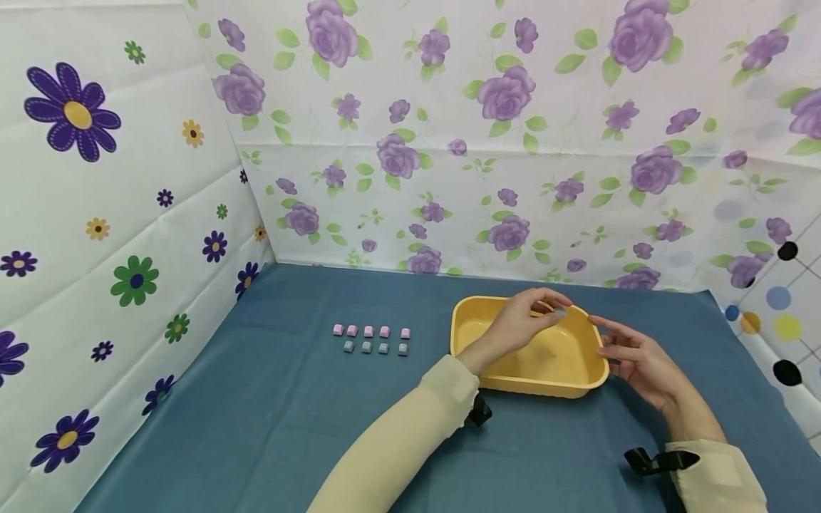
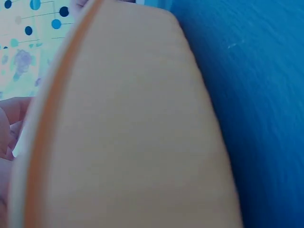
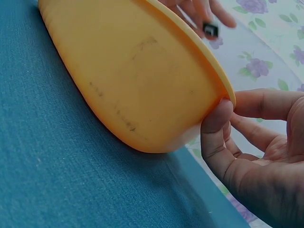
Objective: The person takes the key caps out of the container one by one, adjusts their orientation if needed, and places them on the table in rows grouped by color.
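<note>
A yellow plastic basin [image 1: 526, 388] lies on the blue cloth, its near side also visible in the right wrist view [image 3: 142, 80]. My left hand [image 1: 518, 322] is above its inside, with a small grey keycap [image 1: 560, 312] at the thumb and fingertips. From the right wrist that keycap [image 3: 210, 30] looks dark, its hollow side showing. At the basin's right end my right hand [image 1: 644, 363] pinches the rim between thumb and index finger. Two rows of small keycaps lie left of the basin: several pink keycaps [image 1: 368, 331] behind several grey keycaps [image 1: 366, 348].
Blue cloth [image 1: 256, 399] covers the table. Flower-printed sheets [image 1: 398, 107] hang behind it and along the left side [image 1: 135, 235]. A dotted sheet [image 1: 779, 306] borders the right. Black camera mounts [image 1: 661, 462] sit at the wrists.
</note>
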Tool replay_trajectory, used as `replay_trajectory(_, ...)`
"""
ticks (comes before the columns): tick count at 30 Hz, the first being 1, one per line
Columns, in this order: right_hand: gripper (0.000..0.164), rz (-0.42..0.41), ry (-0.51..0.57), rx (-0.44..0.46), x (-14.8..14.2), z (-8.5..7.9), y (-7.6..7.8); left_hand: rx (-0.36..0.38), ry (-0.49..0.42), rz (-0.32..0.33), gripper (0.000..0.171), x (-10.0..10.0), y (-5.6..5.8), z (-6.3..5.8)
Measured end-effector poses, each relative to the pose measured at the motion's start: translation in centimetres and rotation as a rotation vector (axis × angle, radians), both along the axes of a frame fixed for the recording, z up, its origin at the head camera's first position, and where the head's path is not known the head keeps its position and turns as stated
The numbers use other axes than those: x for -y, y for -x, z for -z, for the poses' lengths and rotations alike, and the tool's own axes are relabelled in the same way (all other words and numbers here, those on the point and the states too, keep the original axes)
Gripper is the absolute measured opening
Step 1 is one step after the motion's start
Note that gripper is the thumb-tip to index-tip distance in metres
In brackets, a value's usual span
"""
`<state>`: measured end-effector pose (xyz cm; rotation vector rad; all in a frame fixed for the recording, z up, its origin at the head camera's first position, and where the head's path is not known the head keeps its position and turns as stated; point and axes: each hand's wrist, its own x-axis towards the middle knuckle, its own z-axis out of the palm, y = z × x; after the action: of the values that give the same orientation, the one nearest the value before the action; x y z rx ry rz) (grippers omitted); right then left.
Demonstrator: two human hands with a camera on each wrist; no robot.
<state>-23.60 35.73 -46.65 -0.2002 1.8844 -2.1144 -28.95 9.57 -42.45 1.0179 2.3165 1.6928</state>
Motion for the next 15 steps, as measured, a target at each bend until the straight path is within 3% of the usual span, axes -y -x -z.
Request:
replay_trajectory(7,0.062,-0.001,0.023,-0.006,0.0,0.0,0.0,-0.008,-0.008,-0.032,0.022,3.8,-0.5,-1.6)
replay_trajectory(15,0.063,-0.008,0.033,-0.026,-0.2,0.1,0.0,-0.040,-0.003,-0.094,0.023,9.5,-0.7,-2.0)
